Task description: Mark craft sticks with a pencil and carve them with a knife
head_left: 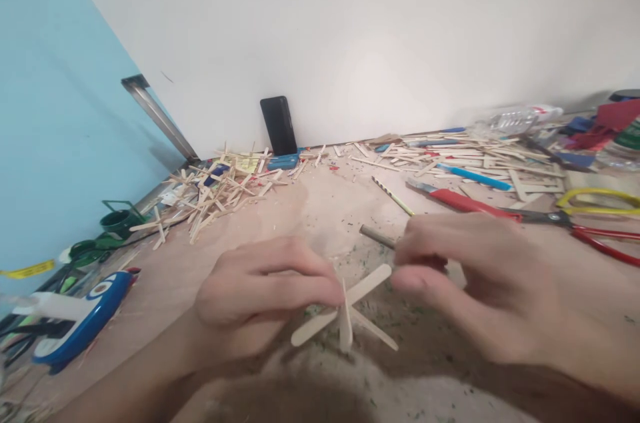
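My left hand [270,293], slightly blurred, pinches a small piece made of crossed wooden sticks [367,284] near its middle. The sticks fan out in several directions above the table. On the right, my right hand [465,276] has its thumb and index finger close together, right beside the tip of the upper stick; whether they hold something small is hidden. A grey rod [376,236] lies on the table, its right end behind my right hand.
Crossed sticks [220,193] are heaped at the back left, loose sticks [480,153] at the back right. A black phone [279,125] leans on the wall. Scissors [555,217], a red cutter [465,201] and a blue pen [475,176] lie right; a blue-white object [93,320] lies left.
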The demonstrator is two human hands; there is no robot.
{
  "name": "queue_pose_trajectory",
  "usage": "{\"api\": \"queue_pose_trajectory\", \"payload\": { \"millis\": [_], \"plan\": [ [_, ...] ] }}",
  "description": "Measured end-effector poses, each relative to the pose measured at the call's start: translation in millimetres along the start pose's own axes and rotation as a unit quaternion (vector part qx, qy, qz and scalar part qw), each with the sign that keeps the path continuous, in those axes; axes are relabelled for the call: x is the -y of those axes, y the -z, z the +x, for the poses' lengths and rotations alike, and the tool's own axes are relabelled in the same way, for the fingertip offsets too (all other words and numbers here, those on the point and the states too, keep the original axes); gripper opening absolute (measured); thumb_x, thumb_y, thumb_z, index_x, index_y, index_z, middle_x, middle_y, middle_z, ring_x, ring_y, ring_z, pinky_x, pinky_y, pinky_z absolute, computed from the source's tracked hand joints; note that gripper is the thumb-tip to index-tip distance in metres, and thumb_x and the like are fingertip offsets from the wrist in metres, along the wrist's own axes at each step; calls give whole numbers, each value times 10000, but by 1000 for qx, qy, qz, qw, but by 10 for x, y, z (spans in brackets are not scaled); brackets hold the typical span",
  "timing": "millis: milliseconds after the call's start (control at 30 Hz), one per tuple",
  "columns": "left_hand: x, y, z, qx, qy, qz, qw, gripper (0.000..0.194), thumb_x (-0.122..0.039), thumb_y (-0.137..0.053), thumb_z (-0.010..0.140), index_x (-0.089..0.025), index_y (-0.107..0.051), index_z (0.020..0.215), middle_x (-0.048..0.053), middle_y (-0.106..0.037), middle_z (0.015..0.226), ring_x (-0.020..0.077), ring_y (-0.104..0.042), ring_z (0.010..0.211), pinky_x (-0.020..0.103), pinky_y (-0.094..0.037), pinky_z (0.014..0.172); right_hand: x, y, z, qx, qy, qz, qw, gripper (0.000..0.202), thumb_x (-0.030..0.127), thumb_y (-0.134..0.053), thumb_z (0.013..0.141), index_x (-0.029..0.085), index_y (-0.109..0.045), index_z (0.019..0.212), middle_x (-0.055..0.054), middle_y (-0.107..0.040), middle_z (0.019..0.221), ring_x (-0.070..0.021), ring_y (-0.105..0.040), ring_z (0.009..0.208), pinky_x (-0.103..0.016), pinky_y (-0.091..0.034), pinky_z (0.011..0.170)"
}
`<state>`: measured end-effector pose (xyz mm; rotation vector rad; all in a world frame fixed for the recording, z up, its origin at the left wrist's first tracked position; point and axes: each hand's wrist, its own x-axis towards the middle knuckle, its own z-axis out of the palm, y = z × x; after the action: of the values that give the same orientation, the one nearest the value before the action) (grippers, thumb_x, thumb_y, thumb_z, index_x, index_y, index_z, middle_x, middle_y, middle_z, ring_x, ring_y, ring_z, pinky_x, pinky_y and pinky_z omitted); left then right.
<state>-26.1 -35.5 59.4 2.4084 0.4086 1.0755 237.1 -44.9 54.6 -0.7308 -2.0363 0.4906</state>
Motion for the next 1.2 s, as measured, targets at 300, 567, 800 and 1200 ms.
{"api": "queue_pose_trajectory", "payload": {
  "millis": [300, 567, 800, 1200],
  "plan": [
    [-19, -23, 29, 62, -24, 26, 997, 212, -171, -546, 1080, -88, -739, 1051, 117, -744, 945, 135, -718, 850, 199, -583, 772, 44, 1, 146, 234, -297, 243, 893, 264, 381, -766, 918, 158, -733, 781, 57, -514, 601, -75, -412, 568, -194, -306, 490],
    [-84, -54, 20, 93, 31, 16, 995, 142, -115, -603, 1034, -158, -737, 1013, 85, -776, 947, 134, -731, 804, 196, -586, 745, 38, -58, 106, 254, -320, 306, 860, 380, 439, -763, 908, 145, -699, 676, 53, -442, 535, -66, -347, 505, -201, -254, 434],
    [-99, -14, 76, 162, 1, -107, 981, 197, -97, -538, 1047, -138, -731, 1047, 133, -787, 898, 188, -740, 808, 266, -597, 792, -159, 125, 157, 163, -315, 291, 889, 354, 488, -791, 878, 198, -738, 683, 43, -505, 475, -72, -383, 421, -225, -241, 409],
    [120, 234, 40, 36, 61, -112, 991, 153, -156, -632, 1032, -165, -781, 995, 94, -757, 870, 143, -713, 785, 211, -567, 743, -231, 125, 173, 138, -330, 232, 905, 439, 513, -807, 848, 164, -641, 638, 46, -496, 490, -75, -400, 453, -236, -273, 457]
  ]
}}
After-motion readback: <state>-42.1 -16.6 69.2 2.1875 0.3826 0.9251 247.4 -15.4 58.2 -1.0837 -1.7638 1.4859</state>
